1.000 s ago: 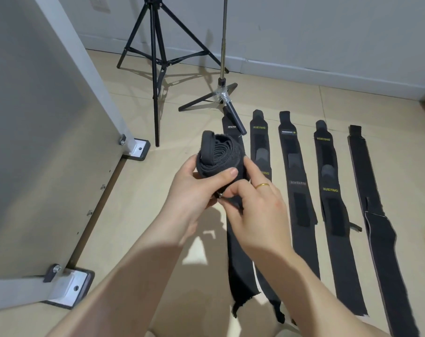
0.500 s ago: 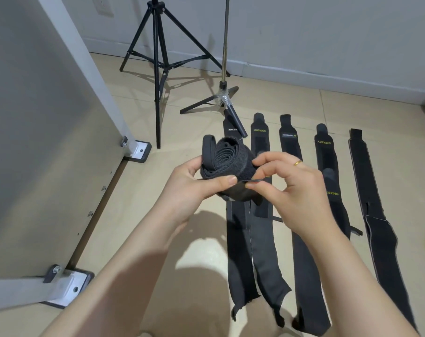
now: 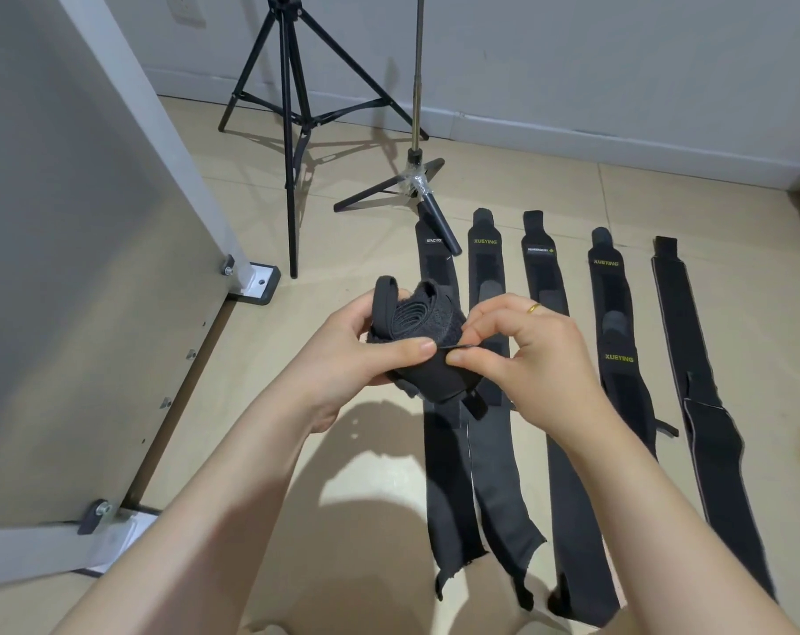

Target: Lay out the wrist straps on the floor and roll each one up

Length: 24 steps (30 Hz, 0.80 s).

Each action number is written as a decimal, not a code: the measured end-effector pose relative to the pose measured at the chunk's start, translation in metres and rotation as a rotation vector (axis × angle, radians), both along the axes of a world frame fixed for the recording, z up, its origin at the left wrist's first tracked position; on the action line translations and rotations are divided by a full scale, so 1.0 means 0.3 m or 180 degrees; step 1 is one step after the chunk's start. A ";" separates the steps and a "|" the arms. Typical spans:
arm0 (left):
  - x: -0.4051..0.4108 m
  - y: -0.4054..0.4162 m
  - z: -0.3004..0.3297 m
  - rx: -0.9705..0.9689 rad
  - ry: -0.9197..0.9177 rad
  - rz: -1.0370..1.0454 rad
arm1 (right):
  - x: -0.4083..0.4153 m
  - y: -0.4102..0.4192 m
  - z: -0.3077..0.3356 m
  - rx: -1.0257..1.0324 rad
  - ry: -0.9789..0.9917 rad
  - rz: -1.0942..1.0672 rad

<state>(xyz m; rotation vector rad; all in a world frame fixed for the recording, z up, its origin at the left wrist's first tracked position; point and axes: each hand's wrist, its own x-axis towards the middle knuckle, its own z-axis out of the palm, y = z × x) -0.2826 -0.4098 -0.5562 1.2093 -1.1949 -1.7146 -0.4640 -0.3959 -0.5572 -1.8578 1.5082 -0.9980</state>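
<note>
Held above the floor, the rolled strap (image 3: 419,341) sits clamped in the left hand (image 3: 366,355) so the coil cannot spring loose, while the right hand (image 3: 522,359) pinches its loose end, probably to fasten it. Beyond, five flat straps (image 3: 485,405) lie side by side on the floor (image 3: 549,185), waiting to be rolled.

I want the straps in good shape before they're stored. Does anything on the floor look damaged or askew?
Yes. The two leftmost flat straps have ragged, frayed near ends. The leftmost also lies under a leg of the small tripod. The rightmost strap kinks partway along instead of lying straight.
</note>
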 end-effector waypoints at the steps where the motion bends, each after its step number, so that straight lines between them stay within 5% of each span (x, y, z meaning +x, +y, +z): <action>1: 0.002 -0.001 -0.002 0.0043 -0.0033 -0.0020 | -0.001 0.000 -0.001 0.0130 -0.0065 0.0086; 5: -0.009 -0.007 -0.010 0.0118 -0.0167 0.0086 | 0.014 -0.002 -0.012 0.0511 0.0049 -0.0164; 13: -0.050 -0.018 -0.037 0.0755 0.0233 0.1036 | 0.096 0.001 -0.079 -0.1449 0.1586 -0.0821; 19: -0.023 -0.031 -0.024 0.0856 0.0259 0.1151 | 0.137 0.023 -0.114 -0.0889 0.1860 -0.0158; 24: -0.015 -0.024 -0.014 0.0783 0.0217 0.1208 | 0.126 -0.011 -0.122 -0.1053 0.1786 -0.0454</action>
